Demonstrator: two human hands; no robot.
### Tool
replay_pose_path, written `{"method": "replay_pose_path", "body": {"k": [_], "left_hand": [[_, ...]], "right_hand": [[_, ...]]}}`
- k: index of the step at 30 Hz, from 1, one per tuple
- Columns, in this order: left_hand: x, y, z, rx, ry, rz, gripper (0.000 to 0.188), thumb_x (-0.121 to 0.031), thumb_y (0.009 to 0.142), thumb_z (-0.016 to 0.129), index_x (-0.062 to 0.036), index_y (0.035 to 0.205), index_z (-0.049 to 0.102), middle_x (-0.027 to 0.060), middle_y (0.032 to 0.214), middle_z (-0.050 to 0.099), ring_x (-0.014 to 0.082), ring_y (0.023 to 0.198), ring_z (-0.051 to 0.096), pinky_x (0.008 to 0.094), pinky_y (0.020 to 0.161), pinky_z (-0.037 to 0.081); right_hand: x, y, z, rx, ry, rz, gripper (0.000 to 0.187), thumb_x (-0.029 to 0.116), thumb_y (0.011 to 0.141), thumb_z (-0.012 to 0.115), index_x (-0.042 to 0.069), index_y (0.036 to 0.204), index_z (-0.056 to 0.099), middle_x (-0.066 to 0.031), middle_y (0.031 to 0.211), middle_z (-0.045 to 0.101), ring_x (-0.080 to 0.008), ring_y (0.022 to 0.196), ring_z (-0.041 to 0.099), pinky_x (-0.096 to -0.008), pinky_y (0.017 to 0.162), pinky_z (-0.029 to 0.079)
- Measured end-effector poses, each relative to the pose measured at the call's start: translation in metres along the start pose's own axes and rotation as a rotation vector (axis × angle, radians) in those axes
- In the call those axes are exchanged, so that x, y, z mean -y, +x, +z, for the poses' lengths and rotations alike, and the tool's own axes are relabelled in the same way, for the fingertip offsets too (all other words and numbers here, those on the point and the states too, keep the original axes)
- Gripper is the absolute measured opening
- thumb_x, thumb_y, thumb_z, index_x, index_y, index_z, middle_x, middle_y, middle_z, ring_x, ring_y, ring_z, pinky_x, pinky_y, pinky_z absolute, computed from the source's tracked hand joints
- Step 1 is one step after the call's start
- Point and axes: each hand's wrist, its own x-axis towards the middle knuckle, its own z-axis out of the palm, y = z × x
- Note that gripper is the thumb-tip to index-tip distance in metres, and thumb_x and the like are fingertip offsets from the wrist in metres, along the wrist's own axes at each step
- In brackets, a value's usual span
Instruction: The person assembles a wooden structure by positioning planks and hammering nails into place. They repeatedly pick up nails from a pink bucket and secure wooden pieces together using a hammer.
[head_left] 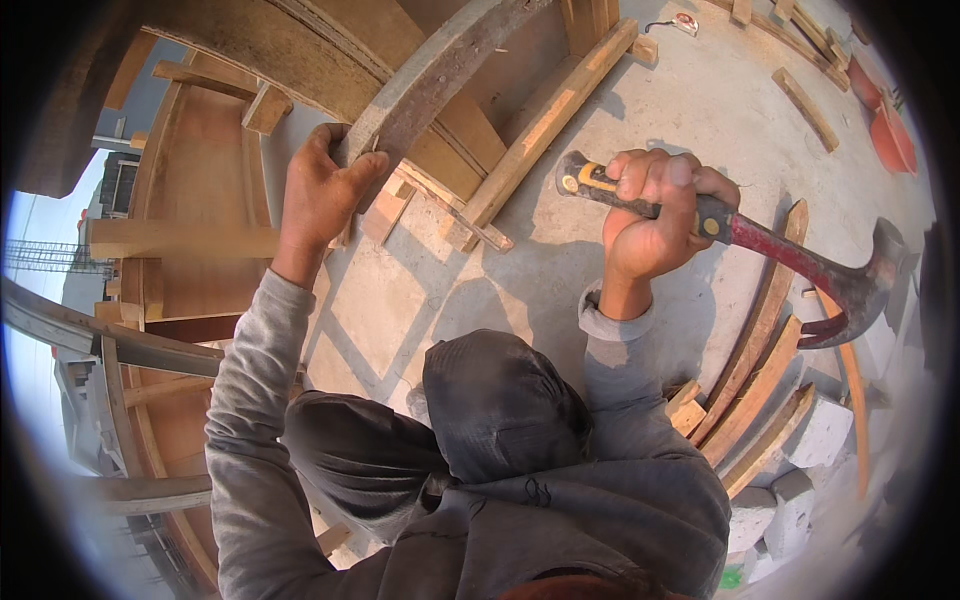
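We see a claw hammer (pixel 790 262) with a dull, dark metal head, a worn red-painted shaft and a matt black rubber grip. Left of the hammer, the curved plank (pixel 430 75) is rough, grey, weathered wood. Beneath the hammer, the concrete floor (pixel 690 100) looks matt and dusty.

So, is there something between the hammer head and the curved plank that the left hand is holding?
Nothing solid shows between them. The right hand grips the hammer with its head out to the right, over bare concrete floor. The left hand clasps the curved plank; straight wooden battens lie beside it.
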Motion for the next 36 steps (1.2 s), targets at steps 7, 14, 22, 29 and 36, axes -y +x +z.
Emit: {"method": "replay_pose_path", "body": {"k": [7, 14, 22, 29, 36], "left_hand": [[0.012, 0.003, 0.028, -0.002, -0.031, 0.068, 0.056, -0.021, 0.077, 0.076, 0.0166, 0.114, 0.057, 0.0226, 0.095, 0.07, 0.025, 0.084, 0.068, 0.0329, 0.078, 0.054], [0.004, 0.008, 0.009, -0.044, 0.005, 0.075, 0.063, -0.024, 0.072, 0.08, 0.014, 0.116, 0.055, 0.0247, 0.093, 0.068, 0.0245, 0.083, 0.068, 0.033, 0.075, 0.054], [0.005, 0.008, 0.0, 0.009, 0.006, -0.013, 0.066, -0.027, 0.071, 0.081, 0.0135, 0.116, 0.055, 0.0258, 0.097, 0.067, 0.0272, 0.088, 0.068, 0.0349, 0.08, 0.054], [-0.016, 0.005, 0.001, 0.044, -0.075, 0.017, 0.071, -0.027, 0.072, 0.08, 0.0128, 0.122, 0.05, 0.0242, 0.105, 0.066, 0.0288, 0.096, 0.066, 0.0357, 0.087, 0.052], [-0.009, -0.001, -0.015, 0.345, -0.519, 0.066, 0.063, -0.032, 0.086, 0.071, 0.009, 0.128, 0.049, 0.0163, 0.111, 0.065, 0.0197, 0.099, 0.063, 0.0315, 0.087, 0.051]], "right_hand": [[-0.072, -0.093, -0.032, 0.317, -0.382, 0.598, 0.016, 0.01, 0.091, 0.061, 0.009, 0.099, 0.047, -0.0065, 0.074, 0.057, -0.0137, 0.06, 0.054, -0.0332, 0.068, 0.052], [-0.024, -0.006, 0.021, -0.099, 0.282, -0.223, 0.013, 0.01, 0.091, 0.061, 0.007, 0.097, 0.05, -0.0049, 0.071, 0.058, -0.0127, 0.059, 0.056, -0.0314, 0.062, 0.051], [-0.067, -0.058, -0.007, 0.159, -0.112, 0.433, 0.009, 0.009, 0.091, 0.059, 0.006, 0.089, 0.051, -0.0028, 0.067, 0.055, -0.0119, 0.062, 0.057, -0.0316, 0.062, 0.052], [-0.085, -0.07, -0.03, 0.513, -0.674, 0.665, 0.026, 0.009, 0.084, 0.065, -0.003, 0.106, 0.059, -0.0211, 0.088, 0.066, -0.0292, 0.079, 0.066, -0.0402, 0.078, 0.052], [-0.025, -0.104, -0.118, 0.542, -0.95, 0.776, 0.034, 0.019, 0.084, 0.067, -0.004, 0.108, 0.059, -0.0184, 0.082, 0.065, -0.0271, 0.075, 0.063, -0.0397, 0.07, 0.049]]}}
